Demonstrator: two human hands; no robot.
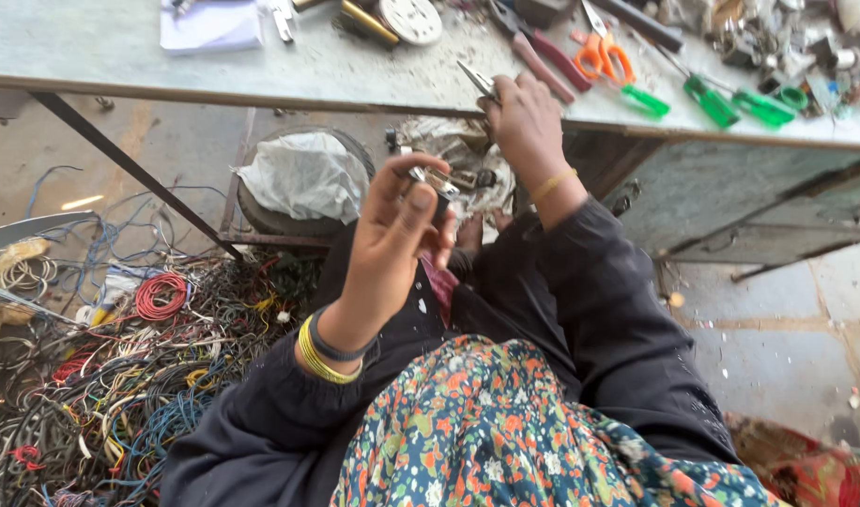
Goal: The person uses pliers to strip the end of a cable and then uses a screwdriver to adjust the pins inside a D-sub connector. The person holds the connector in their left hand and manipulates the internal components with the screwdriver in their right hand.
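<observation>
Two hands are at work by the grey workbench (261, 70), and they sit apart from each other. Your left hand (392, 249) is raised below the bench edge, its fingers closed on a small metal part (433, 180) pinched at the fingertips. Your right hand (524, 117) reaches up to the bench edge and grips a pair of pliers (480, 82), whose pointed tips lie on the bench top. Farther right on the bench lie orange-handled scissors (604, 54) and green-handled screwdrivers (730, 101). Under the bench stands a round container covered by a white plastic bag (303, 176). Left of it, on the floor, spreads a heap of tangled coloured wires (120, 376).
</observation>
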